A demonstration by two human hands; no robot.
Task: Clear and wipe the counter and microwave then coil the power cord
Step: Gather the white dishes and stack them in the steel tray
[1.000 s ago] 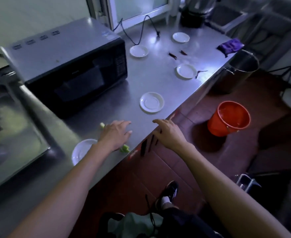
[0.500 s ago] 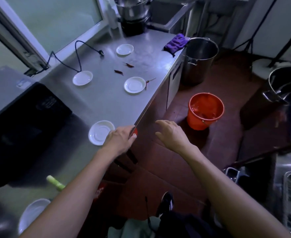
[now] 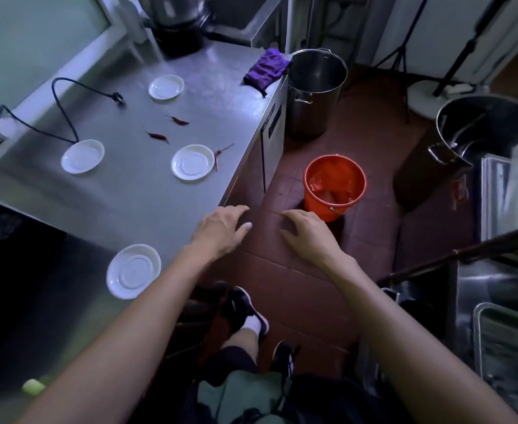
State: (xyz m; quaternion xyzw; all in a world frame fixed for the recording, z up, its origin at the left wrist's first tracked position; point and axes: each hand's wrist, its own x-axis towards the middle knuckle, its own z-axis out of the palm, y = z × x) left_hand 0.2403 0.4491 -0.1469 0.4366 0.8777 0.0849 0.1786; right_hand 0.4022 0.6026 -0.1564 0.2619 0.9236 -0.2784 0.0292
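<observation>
The steel counter (image 3: 147,191) carries several white saucers: one near me (image 3: 133,270), one mid-counter (image 3: 193,162), one at left (image 3: 82,156), one far back (image 3: 166,86). Three dried red chillies (image 3: 157,136) lie among them. A black power cord (image 3: 63,117) loops across the back left. A purple cloth (image 3: 265,68) sits at the far right corner. The microwave's dark corner (image 3: 4,228) fills the left edge. My left hand (image 3: 221,229) hovers over the counter's front edge, fingers relaxed, holding nothing. My right hand (image 3: 308,232) hangs empty over the floor.
An orange bucket (image 3: 334,185) stands on the red tile floor beside the counter, with a tall steel pot (image 3: 316,90) behind it. A second large pot (image 3: 478,130) and metal trays stand at right. A green vegetable piece (image 3: 33,387) lies bottom left.
My view has swung right along the counter, away from the microwave. Both hands have moved right with it; the left hand left the green vegetable piece behind.
</observation>
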